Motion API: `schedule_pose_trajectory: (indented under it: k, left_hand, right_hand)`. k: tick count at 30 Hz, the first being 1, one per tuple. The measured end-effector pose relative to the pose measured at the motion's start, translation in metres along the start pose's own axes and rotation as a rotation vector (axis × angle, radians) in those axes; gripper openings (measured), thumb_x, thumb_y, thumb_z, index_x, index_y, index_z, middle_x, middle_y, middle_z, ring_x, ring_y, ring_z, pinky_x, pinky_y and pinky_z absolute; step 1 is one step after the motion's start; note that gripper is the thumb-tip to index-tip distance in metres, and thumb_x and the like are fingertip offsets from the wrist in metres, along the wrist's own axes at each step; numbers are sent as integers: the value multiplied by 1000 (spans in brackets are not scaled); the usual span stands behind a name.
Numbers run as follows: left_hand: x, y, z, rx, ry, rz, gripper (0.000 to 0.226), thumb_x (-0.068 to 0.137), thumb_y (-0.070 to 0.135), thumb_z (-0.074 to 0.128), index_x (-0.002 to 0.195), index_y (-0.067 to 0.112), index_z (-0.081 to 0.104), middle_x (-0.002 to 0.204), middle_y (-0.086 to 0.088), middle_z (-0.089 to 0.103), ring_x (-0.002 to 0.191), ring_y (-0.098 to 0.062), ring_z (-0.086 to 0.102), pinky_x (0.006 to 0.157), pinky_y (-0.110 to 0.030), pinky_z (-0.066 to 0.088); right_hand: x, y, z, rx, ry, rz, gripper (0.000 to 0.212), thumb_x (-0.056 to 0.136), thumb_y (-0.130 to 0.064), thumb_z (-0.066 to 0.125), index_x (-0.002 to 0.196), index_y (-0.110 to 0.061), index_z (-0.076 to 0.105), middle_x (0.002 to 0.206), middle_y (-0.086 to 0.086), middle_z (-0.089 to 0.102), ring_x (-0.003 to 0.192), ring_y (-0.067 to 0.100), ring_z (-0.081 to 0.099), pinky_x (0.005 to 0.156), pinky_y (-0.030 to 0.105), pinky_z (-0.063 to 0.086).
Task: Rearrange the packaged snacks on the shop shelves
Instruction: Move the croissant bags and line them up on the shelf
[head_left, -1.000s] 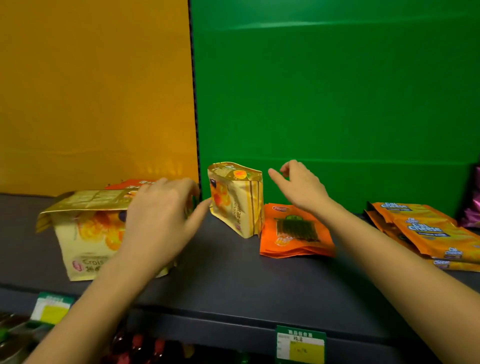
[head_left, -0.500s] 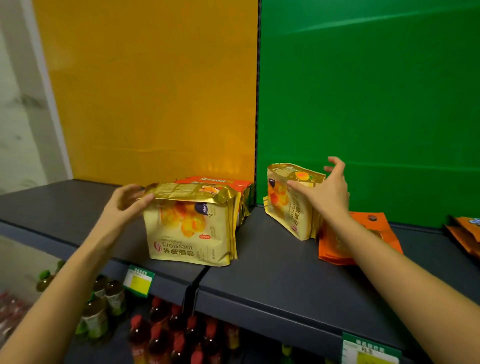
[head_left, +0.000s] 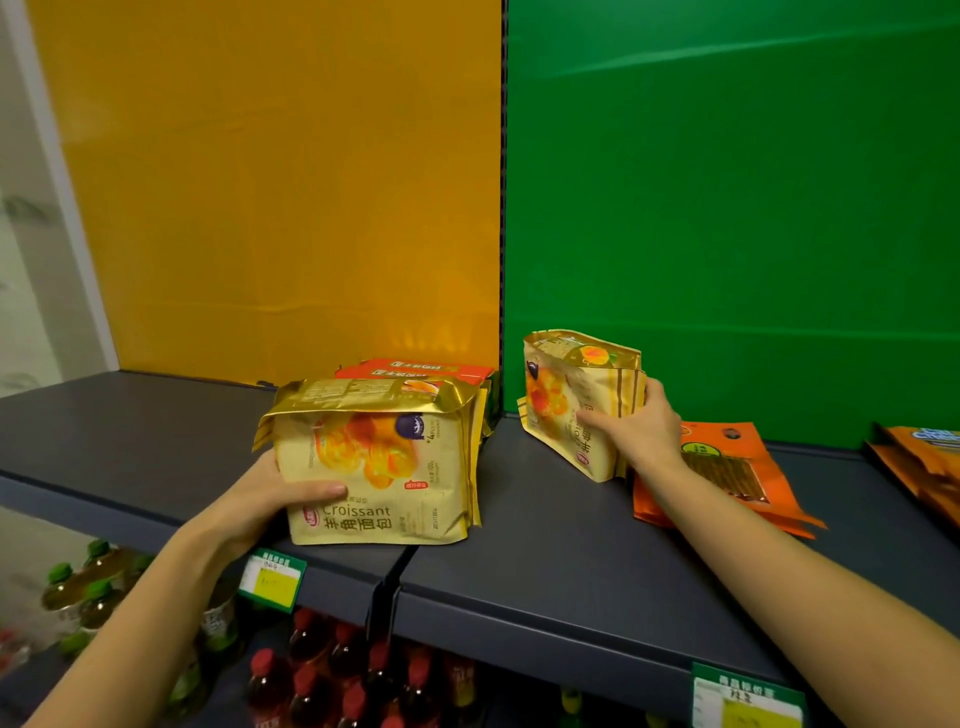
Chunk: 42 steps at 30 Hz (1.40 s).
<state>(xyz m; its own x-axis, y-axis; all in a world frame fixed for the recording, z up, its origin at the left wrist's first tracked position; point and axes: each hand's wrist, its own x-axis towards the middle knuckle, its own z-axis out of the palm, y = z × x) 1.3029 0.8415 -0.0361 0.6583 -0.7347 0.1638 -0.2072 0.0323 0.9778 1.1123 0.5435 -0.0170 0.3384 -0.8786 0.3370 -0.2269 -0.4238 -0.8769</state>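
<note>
Broadly, the dark grey shelf (head_left: 571, 561) carries a front-facing stack of gold Croissant packs (head_left: 379, 462) just left of the divider between the orange and green back panels, likely so the label reads from the aisle. A smaller clutch of the same gold packs (head_left: 571, 400) stands angled just right of that divider, probably to be joined to the stack. The left hand (head_left: 260, 499) clasps the stack's lower left corner, thumb across its face, while the right hand (head_left: 641, 431) pinches the angled packs upright.
</note>
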Motion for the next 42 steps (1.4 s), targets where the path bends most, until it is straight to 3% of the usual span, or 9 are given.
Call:
schedule_pose_trajectory:
  k: [5,12,15,19,22,25,30,36,42]
  left_hand:
    - [-10,7,-5,-44,64,63,99,7,42,91,96,8,63,79,-9,76,68,-22,73,52,-28,57]
    - [-12,55,1,-157,148,237,102,7,42,90,99,9,61,74,-2,76,63,-18,73,51,-28,58]
    - [-6,75,22,-206,145,300,93,21,30,89,107,7,61,78,0,77,67,-17,73,55,-30,59]
    - [4,94,71,-276,143,308,45,63,7,75,106,10,61,75,2,76,66,-15,73,57,-32,60]
    - [9,103,121,-301,103,297,27,69,6,70,92,17,60,68,6,75,60,-10,71,52,-27,59]
    - [5,112,177,-330,13,281,26,67,11,71,89,20,60,68,7,75,58,-9,71,47,-23,56]
    - [-20,125,279,-400,-114,249,21,75,-1,65,88,16,63,65,6,74,58,-9,71,51,-25,57]
    - [-81,134,399,-488,-257,184,35,71,-1,67,105,10,63,74,2,76,65,-14,72,55,-31,59]
    - [-144,136,509,-510,-363,135,56,64,5,75,118,4,60,100,-11,72,76,-19,73,61,-31,58]
  right_hand:
    - [1,-17,-1,78,40,-4,54,68,-30,78,114,-11,56,110,8,64,94,23,57,77,29,44]
    - [-2,-43,-31,389,106,-22,33,62,-29,80,86,-27,57,97,0,67,93,22,66,87,41,54]
    - [-12,-51,-64,536,141,-36,28,65,-21,80,80,-27,58,91,-3,68,89,19,68,85,39,55]
    - [-28,-44,-120,602,190,-53,29,68,-15,79,84,-26,58,91,-4,68,86,17,68,82,36,56]
    - [-41,-27,-170,609,254,-39,32,67,-14,79,90,-24,60,101,3,71,89,19,69,82,40,57]
    - [-59,-6,-228,581,334,-33,36,63,-16,81,95,-20,65,100,3,72,90,21,70,84,44,57]
    - [-102,31,-335,528,433,-41,60,61,-17,82,117,-8,61,107,8,71,92,21,71,82,46,57]
    - [-168,73,-463,473,543,7,41,71,-10,77,109,-13,62,104,6,70,88,17,70,77,37,58]
    - [-225,116,-567,409,615,34,49,72,-13,77,118,-15,59,101,-4,70,81,6,70,68,29,56]
